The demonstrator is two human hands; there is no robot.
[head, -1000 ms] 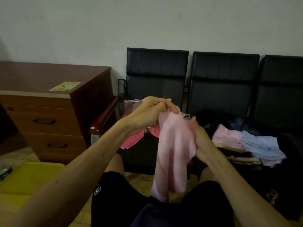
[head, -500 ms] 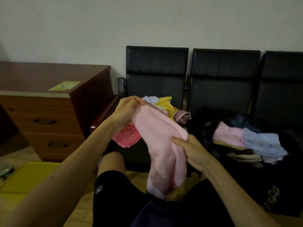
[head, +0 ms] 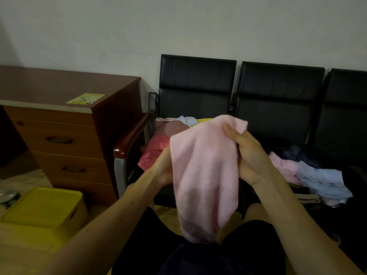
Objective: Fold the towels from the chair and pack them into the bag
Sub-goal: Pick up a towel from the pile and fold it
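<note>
1. Pink towel (head: 204, 175) hangs mid-frame in front of the person, held up by both hands, its lower end drooping to 6 o'clock onto the black shorts (head: 139, 245)
2. Right hand (head: 250, 155) is at 3 o'clock of the towel; thumb and fingers pinch the top corner, which pokes out above the thumb
3. Left hand (head: 161, 167) is at 9 o'clock of the towel and holds its left edge; its fingers are covered by the cloth, so only the palm side and wrist show
4. The towel blocks the view of the chair (head: 196, 86) seat behind it
5. A loose pile of towels (head: 156, 149) sits on that seat at 10 o'clock of the held towel: coral, speckled pink-brown, a bit of light blue and yellow at the back
6. The wooden armrest (head: 131, 135) is just beside the pile at 9 o'clock
7. The dark bag (head: 355, 195) lies at 3 o'clock on the next seats; it is dim and its edges are hard to make out
8. A folded pink towel (head: 284, 165) and a light blue towel (head: 321, 181) lie on it, touching each other
9. The brown desk (head: 59, 116) with drawers is at 9 o'clock, with a yellow sticker (head: 85, 98) on its top
10. A yellow box (head: 43, 205) is on the floor at 8 o'clock, near the desk
</note>
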